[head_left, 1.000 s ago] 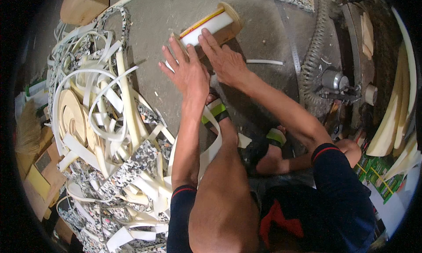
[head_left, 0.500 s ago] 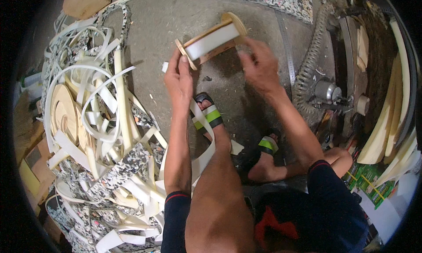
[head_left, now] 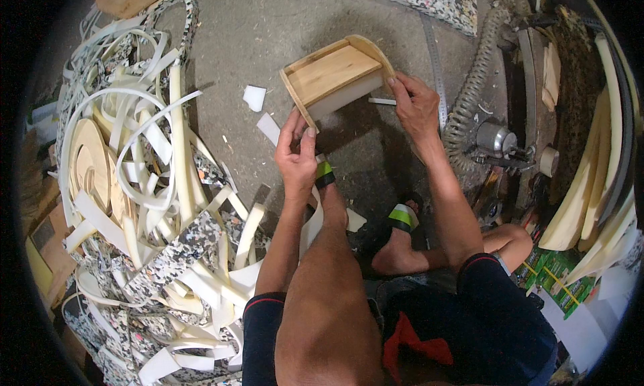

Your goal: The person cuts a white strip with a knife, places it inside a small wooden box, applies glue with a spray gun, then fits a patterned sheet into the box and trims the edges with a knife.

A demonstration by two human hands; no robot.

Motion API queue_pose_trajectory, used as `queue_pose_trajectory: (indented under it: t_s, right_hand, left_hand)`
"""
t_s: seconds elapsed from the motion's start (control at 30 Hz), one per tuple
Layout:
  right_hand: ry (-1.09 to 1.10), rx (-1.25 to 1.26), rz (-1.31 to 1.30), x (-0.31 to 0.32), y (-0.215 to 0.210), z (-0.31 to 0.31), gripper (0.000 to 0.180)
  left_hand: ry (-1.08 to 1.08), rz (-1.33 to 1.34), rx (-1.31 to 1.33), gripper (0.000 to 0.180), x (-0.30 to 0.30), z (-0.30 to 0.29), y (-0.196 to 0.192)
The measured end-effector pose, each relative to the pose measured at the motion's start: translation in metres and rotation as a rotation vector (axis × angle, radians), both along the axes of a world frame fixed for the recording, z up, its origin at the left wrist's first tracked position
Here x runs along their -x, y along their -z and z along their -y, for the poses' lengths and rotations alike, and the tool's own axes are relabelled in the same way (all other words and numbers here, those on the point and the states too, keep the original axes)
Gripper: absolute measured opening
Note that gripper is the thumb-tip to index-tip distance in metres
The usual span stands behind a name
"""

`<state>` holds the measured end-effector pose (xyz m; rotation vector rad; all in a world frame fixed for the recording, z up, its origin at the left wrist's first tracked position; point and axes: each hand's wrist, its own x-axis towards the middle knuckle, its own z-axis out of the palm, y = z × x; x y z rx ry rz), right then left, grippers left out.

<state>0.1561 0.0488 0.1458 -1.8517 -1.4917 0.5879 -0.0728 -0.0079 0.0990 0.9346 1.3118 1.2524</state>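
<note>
Between my two hands, above the floor, is a small wooden frame [head_left: 335, 72] with a flat slatted face and two upright end boards, the right one curved. White foam [head_left: 345, 95] shows along its near side. My left hand [head_left: 298, 151] is closed on the lower corner of the left end board, thumb and fingers on either side. At the other end, my right hand [head_left: 417, 107] pinches the edge of the curved board. Below and left of the frame lie a white foam scrap [head_left: 254, 97] and a pale strip [head_left: 268, 128].
A tangled heap of foam offcuts [head_left: 168, 279] fills the left side, with round wooden pieces [head_left: 90, 164] among it. Beyond the frame lies a speckled foam slab [head_left: 429, 4]. To the right are a metal ruler [head_left: 433, 57], a coiled hose [head_left: 466, 97] and curved foam strips [head_left: 577, 198].
The frame has been turned over, so its wooden face is up where white foam was. It has come slightly nearer and rightward. My right hand, blurred before, now grips the curved end.
</note>
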Motion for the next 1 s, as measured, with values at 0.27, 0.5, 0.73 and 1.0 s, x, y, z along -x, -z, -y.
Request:
queue_pose_trajectory:
  t_s: [0.27, 0.5, 0.73, 1.0]
  right_hand:
    - [-0.101, 0.026, 0.072, -0.014, 0.002, -0.007, 0.024]
    - [-0.012, 0.255, -0.180, -0.052, 0.008, 0.027, 0.027]
    - [0.136, 0.373, 0.017, -0.119, 0.037, 0.135, 0.032]
    - [0.416, 0.614, 0.193, -0.206, 0.063, 0.245, 0.035]
  left_hand:
    - [-0.070, 0.191, 0.433, 0.044, 0.009, -0.020, -0.010]
    - [0.022, 0.467, 0.717, 0.078, 0.019, -0.044, -0.002]
    - [-0.082, 0.425, 0.643, 0.058, 0.012, -0.041, 0.009]
    - [-0.096, 0.452, 0.323, 0.078, 0.002, -0.073, 0.020]
